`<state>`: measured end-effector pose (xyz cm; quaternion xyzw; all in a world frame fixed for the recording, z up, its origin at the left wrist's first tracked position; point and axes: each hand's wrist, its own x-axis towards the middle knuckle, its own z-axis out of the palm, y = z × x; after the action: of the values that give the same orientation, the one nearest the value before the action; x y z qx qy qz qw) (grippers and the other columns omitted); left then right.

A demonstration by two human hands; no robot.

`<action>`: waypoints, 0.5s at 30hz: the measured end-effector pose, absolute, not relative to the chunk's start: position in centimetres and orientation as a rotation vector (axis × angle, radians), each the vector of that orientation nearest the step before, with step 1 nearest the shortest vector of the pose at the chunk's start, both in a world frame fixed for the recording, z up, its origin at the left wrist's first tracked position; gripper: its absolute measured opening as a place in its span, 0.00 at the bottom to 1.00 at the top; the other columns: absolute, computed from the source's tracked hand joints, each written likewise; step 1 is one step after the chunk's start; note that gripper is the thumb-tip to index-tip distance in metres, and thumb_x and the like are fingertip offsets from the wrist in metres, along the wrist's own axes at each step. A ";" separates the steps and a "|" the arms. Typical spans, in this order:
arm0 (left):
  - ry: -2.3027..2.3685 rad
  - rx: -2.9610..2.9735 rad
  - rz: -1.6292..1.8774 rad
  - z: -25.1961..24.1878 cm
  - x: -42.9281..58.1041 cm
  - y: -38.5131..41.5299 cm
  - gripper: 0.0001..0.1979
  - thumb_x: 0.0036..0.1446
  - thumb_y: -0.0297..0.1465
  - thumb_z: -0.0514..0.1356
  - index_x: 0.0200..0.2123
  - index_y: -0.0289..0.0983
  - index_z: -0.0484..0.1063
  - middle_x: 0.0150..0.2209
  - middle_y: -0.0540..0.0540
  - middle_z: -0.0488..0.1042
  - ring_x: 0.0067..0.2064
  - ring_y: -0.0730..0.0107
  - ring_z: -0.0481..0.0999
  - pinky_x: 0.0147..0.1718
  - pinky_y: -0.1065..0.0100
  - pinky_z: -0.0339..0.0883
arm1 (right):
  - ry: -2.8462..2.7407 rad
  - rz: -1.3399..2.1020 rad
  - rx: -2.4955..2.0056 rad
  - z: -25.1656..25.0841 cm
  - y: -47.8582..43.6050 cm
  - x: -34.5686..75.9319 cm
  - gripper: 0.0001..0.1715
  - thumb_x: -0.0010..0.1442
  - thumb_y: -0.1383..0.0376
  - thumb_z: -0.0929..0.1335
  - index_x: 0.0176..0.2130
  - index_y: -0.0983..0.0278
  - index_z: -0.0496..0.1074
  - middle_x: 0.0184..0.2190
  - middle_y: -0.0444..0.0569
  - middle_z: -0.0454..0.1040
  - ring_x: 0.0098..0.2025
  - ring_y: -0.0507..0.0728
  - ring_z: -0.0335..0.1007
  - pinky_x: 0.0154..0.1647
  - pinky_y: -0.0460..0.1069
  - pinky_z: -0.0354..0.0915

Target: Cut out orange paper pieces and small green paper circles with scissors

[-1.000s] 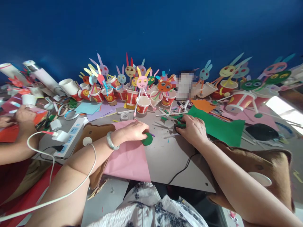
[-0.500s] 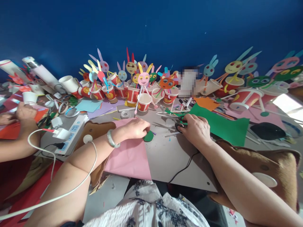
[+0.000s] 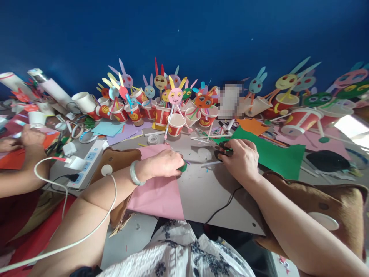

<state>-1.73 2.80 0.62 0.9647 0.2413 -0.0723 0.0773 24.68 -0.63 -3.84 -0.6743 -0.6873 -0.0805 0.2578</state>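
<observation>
My left hand (image 3: 165,163), a bangle at its wrist, is closed at the right edge of a pink paper sheet (image 3: 161,196). Its fingers pinch a small green paper disc (image 3: 183,166), mostly hidden under them. A thin purple strip pokes out just right of the disc. Over on the right, my right hand (image 3: 241,157) has its fingers around the black handles of a pair of scissors (image 3: 221,154), low over the table. I cannot make out the blades clearly. A green paper sheet (image 3: 276,156) lies behind and beside this hand.
Paper cups with paper rabbit and animal faces line the back, including a pink rabbit (image 3: 176,96). A tape roll (image 3: 152,139) lies ahead. A power strip (image 3: 88,163), a white cable and brown cushions (image 3: 323,215) flank my arms. Another person's hands (image 3: 31,136) are far left.
My left hand has lowered and turned over the green disc, covering more of it. My right hand has shifted slightly, with the scissors turned so the blades show less.
</observation>
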 end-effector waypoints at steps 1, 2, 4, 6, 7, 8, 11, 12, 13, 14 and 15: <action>0.715 2.913 -0.254 0.8 -1.9 2.5 0.07 0.59 0.31 0.59 0.31 0.34 0.72 0.28 0.42 0.74 0.31 0.59 0.76 0.30 0.63 0.62 | -1.856 -0.212 -1.815 -3.8 -0.7 24.6 0.06 0.50 0.64 0.69 0.30 0.58 0.67 0.33 0.52 0.77 0.46 0.68 0.71 0.51 0.60 0.62; 0.685 2.925 -0.272 1.0 -2.0 2.2 0.06 0.59 0.31 0.59 0.33 0.34 0.72 0.26 0.43 0.73 0.29 0.59 0.75 0.28 0.63 0.61 | -1.849 -0.207 -1.801 -3.8 -0.7 24.6 0.06 0.50 0.64 0.69 0.30 0.58 0.67 0.33 0.52 0.77 0.46 0.68 0.71 0.51 0.60 0.62; 0.624 2.934 -0.317 1.1 -2.1 1.5 0.08 0.58 0.33 0.60 0.36 0.33 0.72 0.25 0.44 0.72 0.28 0.59 0.75 0.26 0.64 0.60 | -1.848 -0.198 -1.777 -3.8 -0.8 24.6 0.06 0.50 0.64 0.69 0.30 0.58 0.67 0.32 0.51 0.77 0.46 0.68 0.71 0.52 0.61 0.62; 0.632 2.951 -0.340 1.2 -2.1 1.0 0.10 0.59 0.34 0.60 0.37 0.32 0.72 0.25 0.43 0.73 0.27 0.59 0.75 0.25 0.64 0.59 | -1.851 -0.193 -1.759 -3.9 -0.8 24.7 0.06 0.49 0.65 0.69 0.30 0.58 0.68 0.33 0.51 0.77 0.46 0.68 0.72 0.53 0.61 0.62; 0.637 2.952 -0.357 1.2 -2.1 0.8 0.11 0.59 0.35 0.60 0.37 0.32 0.72 0.25 0.43 0.73 0.27 0.58 0.75 0.25 0.64 0.58 | -1.853 -0.192 -1.752 -3.9 -0.9 24.7 0.06 0.49 0.65 0.69 0.30 0.58 0.68 0.33 0.51 0.77 0.47 0.68 0.71 0.54 0.61 0.62; 0.640 2.951 -0.376 1.3 -2.0 0.7 0.12 0.59 0.36 0.60 0.38 0.32 0.72 0.26 0.43 0.73 0.27 0.58 0.75 0.24 0.64 0.57 | -1.852 -0.192 -1.743 -3.9 -0.9 24.7 0.05 0.49 0.65 0.69 0.30 0.58 0.68 0.32 0.51 0.77 0.47 0.68 0.71 0.54 0.62 0.61; 0.640 2.928 -0.446 1.4 -1.9 0.6 0.15 0.59 0.40 0.61 0.38 0.32 0.72 0.26 0.42 0.74 0.27 0.59 0.75 0.23 0.64 0.55 | -1.839 -0.198 -1.701 -3.9 -1.0 24.6 0.05 0.50 0.65 0.69 0.30 0.58 0.68 0.32 0.51 0.77 0.47 0.68 0.71 0.54 0.62 0.62; 0.642 2.919 -0.469 1.5 -1.9 0.6 0.16 0.59 0.41 0.61 0.38 0.31 0.72 0.27 0.42 0.74 0.27 0.59 0.75 0.23 0.65 0.55 | -1.830 -0.196 -1.689 -3.9 -1.0 24.6 0.05 0.50 0.65 0.69 0.30 0.58 0.67 0.32 0.52 0.76 0.47 0.68 0.71 0.54 0.62 0.62; 0.644 2.911 -0.490 1.6 -1.9 0.7 0.16 0.59 0.41 0.60 0.39 0.31 0.72 0.27 0.42 0.75 0.27 0.59 0.76 0.23 0.65 0.55 | -1.820 -0.190 -1.682 -3.8 -1.0 24.5 0.04 0.49 0.65 0.69 0.29 0.58 0.67 0.31 0.52 0.76 0.47 0.68 0.71 0.53 0.62 0.62; 0.646 2.904 -0.504 1.6 -1.9 0.7 0.17 0.60 0.42 0.60 0.39 0.31 0.72 0.26 0.42 0.75 0.27 0.59 0.76 0.23 0.65 0.55 | -1.810 -0.177 -1.681 -3.7 -1.0 24.5 0.04 0.49 0.65 0.68 0.29 0.58 0.67 0.31 0.52 0.76 0.47 0.69 0.71 0.53 0.62 0.62; 0.648 2.898 -0.513 1.6 -2.0 0.8 0.18 0.60 0.43 0.60 0.39 0.31 0.72 0.26 0.42 0.75 0.27 0.58 0.76 0.23 0.65 0.55 | -1.802 -0.161 -1.684 -3.6 -1.0 24.4 0.04 0.49 0.65 0.68 0.28 0.58 0.67 0.31 0.52 0.76 0.47 0.69 0.71 0.52 0.62 0.62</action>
<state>-1.98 0.79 1.64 0.9597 0.2147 -0.1697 0.0639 24.39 -1.04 -3.64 -0.6434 -0.6887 -0.0616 0.3286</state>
